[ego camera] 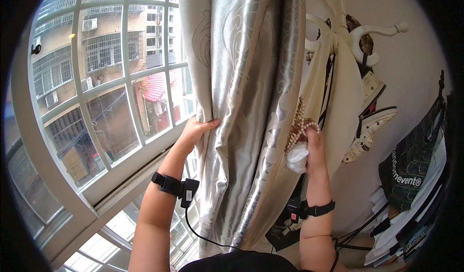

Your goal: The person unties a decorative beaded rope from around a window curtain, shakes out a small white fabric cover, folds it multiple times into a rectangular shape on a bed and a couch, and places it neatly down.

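Observation:
A long silver-grey satin curtain (246, 119) with a scroll pattern hangs in deep folds before me. My left hand (203, 129) grips its left edge beside the window, thumb lying across the front of the fabric. On the curtain's other side, my right hand (314, 148) holds a crumpled white cloth or tissue (298, 159). A string of pearl-like beads (302, 125) loops by the right thumb and fingers; whether it is gripped or only touched cannot be told. The right fingertips are partly hidden.
A white-framed window (125, 65) fills the left side. At right stands a cream coat rack (339, 25) with a cream garment (340, 101) and a patterned bag (373, 119) hanging there. A dark bag with lettering (402, 174) and clothes (409, 225) hang further right.

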### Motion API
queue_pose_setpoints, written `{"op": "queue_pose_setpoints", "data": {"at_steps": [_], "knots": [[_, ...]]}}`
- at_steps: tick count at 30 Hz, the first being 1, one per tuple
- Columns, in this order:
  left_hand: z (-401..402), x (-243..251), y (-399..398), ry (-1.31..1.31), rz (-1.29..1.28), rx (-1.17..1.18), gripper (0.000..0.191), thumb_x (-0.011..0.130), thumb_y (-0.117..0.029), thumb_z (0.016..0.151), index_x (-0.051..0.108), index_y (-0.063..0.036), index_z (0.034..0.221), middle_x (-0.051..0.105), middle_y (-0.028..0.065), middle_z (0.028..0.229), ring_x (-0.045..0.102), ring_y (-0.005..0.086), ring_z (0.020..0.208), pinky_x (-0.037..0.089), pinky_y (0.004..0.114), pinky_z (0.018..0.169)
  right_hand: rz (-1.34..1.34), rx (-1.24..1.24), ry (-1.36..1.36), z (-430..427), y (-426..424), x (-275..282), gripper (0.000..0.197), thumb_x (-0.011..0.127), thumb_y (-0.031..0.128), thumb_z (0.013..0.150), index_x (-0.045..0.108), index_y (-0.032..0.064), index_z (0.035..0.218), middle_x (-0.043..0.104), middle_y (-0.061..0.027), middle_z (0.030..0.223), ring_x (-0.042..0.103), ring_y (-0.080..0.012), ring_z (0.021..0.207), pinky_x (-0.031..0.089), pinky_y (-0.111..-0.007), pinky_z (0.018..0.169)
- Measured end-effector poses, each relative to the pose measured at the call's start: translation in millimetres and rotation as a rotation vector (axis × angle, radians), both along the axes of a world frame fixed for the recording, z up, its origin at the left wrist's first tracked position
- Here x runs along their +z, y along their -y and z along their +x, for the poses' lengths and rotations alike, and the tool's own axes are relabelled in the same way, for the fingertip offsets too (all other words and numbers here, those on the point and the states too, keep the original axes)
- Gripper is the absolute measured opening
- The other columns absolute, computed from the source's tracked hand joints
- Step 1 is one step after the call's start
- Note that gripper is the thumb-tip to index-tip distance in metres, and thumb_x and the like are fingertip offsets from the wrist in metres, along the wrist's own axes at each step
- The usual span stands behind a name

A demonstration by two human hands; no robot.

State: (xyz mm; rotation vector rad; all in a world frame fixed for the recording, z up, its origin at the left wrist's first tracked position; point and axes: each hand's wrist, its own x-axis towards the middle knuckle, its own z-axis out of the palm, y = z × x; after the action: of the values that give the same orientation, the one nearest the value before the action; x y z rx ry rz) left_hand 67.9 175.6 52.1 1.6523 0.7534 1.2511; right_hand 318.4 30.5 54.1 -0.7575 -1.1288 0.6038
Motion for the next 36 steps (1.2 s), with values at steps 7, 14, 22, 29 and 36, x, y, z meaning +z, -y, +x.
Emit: {"op": "queue_pose_setpoints", "data": {"at_steps": [7,14,22,29,36], "knots": [[0,-6,-10,-0.013,0.033,0.065,0.032,0.067,-0.023,0.066,0.059,0.0050,0.081,0.058,0.0068,0.069,0.051,0.0111,0.059,0.041,0.024,0.056,0.189,0.169,0.372,-47,-2,1,0.049,0.053,0.039,0.078,0.041,-0.0008,0.105,0.046,-0.0037,0.088,0.044,-0.0096,0.079,0.037,-0.023,0.072],[14,-28,-39,0.185,-0.032,-0.097,0.021,0.050,-0.017,0.077,0.057,0.0008,0.084,0.056,0.0047,0.070,0.051,0.0109,0.064,0.042,0.026,0.057,0.226,0.376,0.565,-90,-43,27,0.033,0.049,0.022,0.079,0.041,0.0001,0.101,0.047,-0.0030,0.094,0.043,-0.0100,0.086,0.036,-0.024,0.077],[22,-30,-26,0.542,0.112,-0.214,0.042,0.035,-0.037,0.086,0.046,-0.0008,0.104,0.053,0.0082,0.092,0.053,0.0163,0.081,0.044,0.028,0.071,0.230,-0.024,0.780,-123,-82,34,0.038,0.050,0.037,0.076,0.042,0.0008,0.081,0.049,-0.0148,0.071,0.048,-0.0260,0.067,0.039,-0.035,0.060],[-20,-32,11,0.424,-0.251,-0.574,0.054,0.045,-0.043,0.081,0.041,0.0021,0.109,0.052,0.0052,0.093,0.049,0.0123,0.082,0.040,0.028,0.074,0.226,-0.171,0.785,-113,-106,35,0.039,0.051,0.039,0.073,0.044,0.0010,0.078,0.054,-0.0191,0.074,0.052,-0.0359,0.071,0.040,-0.041,0.061],[-18,-37,-5,0.160,0.009,-0.278,0.029,0.055,-0.026,0.080,0.049,-0.0016,0.096,0.052,0.0003,0.083,0.047,0.0077,0.078,0.039,0.023,0.070,0.210,-0.062,0.785,-107,-99,34,0.038,0.052,0.038,0.072,0.043,0.0010,0.078,0.053,-0.0199,0.073,0.052,-0.0355,0.070,0.040,-0.040,0.060]]}}
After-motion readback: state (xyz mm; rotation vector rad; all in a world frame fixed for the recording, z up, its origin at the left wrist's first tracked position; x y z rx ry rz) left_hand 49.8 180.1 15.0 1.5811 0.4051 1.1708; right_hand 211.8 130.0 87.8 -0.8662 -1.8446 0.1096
